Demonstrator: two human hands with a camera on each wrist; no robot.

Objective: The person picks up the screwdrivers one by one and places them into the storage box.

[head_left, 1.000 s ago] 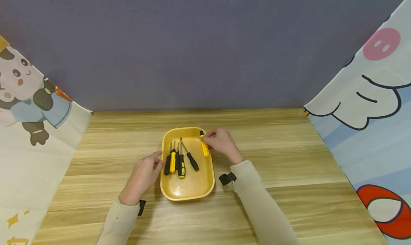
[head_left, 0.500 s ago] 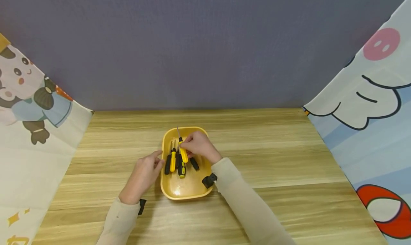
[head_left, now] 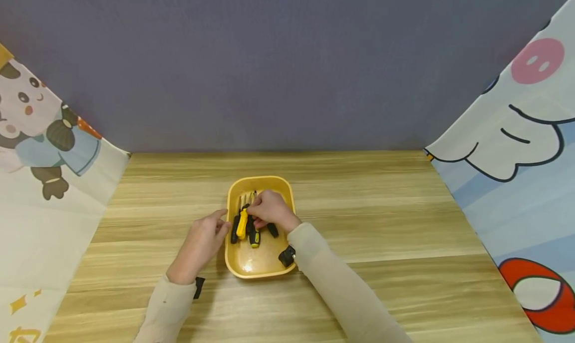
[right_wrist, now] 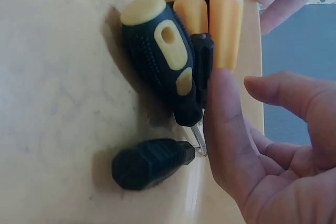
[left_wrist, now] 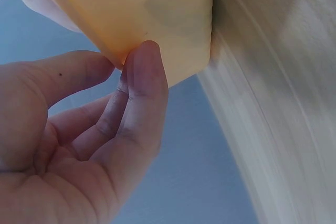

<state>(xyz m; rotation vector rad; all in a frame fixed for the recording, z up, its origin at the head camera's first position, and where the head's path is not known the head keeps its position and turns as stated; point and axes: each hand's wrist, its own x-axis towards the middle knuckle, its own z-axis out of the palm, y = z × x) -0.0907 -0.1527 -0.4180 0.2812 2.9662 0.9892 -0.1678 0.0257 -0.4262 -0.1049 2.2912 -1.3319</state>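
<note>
My left hand (head_left: 202,240) holds the left rim of a yellow plastic tray (head_left: 261,274). In the left wrist view, its thumb meets the rim and a fingertip lies on the tray's outer wall. Inside the tray, my right hand (head_left: 271,208) pinches a yellow-handled screwdriver (head_left: 243,220) near its dark neck. That screwdriver overlaps another with a yellow handle (right_wrist: 190,11). Beside them lie a thick black-and-yellow screwdriver (right_wrist: 160,51) and a slimmer black handle (right_wrist: 203,61). A separate black screwdriver (right_wrist: 149,163) is partly under my right hand. My fingers hide the held shaft.
The tray stands on a wood-grain table (head_left: 382,208) with a grey panel (head_left: 287,68) behind it. Printed cartoon sheets stand at both sides. A black-handled screwdriver (head_left: 235,229) lies along the tray's left wall. A black wrist camera (head_left: 286,256) overlaps the tray's right rim.
My right hand has carried the yellow screwdriver from the tray's right rim leftwards and down onto the group of screwdrivers. My left hand has stayed at the left rim.
</note>
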